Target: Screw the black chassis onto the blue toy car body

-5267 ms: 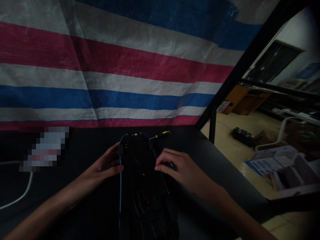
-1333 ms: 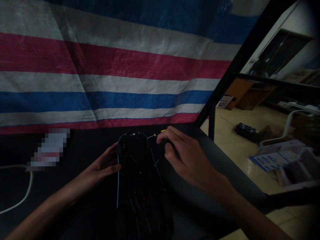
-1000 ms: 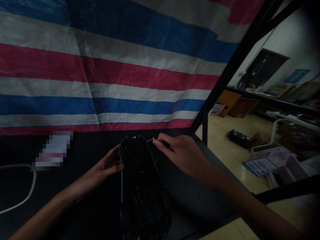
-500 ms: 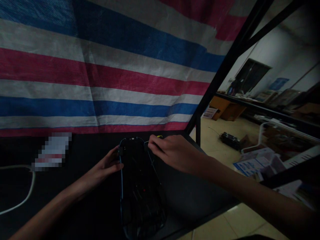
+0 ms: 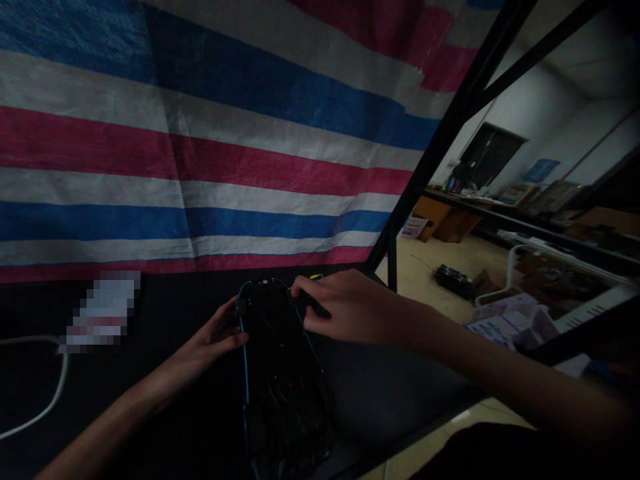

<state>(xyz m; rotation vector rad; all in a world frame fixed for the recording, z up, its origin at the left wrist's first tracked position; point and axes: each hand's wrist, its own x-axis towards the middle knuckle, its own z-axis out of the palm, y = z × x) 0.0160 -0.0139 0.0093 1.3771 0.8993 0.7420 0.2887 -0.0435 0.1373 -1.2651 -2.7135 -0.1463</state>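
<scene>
A dark toy car (image 5: 280, 373) with blue edging lies upside down on the black tabletop (image 5: 380, 380). Its underside faces me, and a small red dot shows near its middle. My left hand (image 5: 217, 337) grips its left edge near the far end, thumb on the rim and the other fingers partly hidden beside it. At the far right corner, by a wheel, my right hand (image 5: 345, 307) reaches in with the index finger stretched out and the thumb apart. Just behind those knuckles is a small yellow object (image 5: 316, 276), too hidden to name.
A blurred-out flat item (image 5: 104, 312) and a white cable (image 5: 63, 383) lie on the left. A striped tarp (image 5: 210, 160) hangs behind the table, beside a black metal frame (image 5: 425, 167). Boxes and clutter (image 5: 515, 317) stand on the floor at right.
My right thumb and index finger have parted from a pinch, and the index finger now points at the car's corner. My left hand keeps its grip. The whole view has shifted slightly.
</scene>
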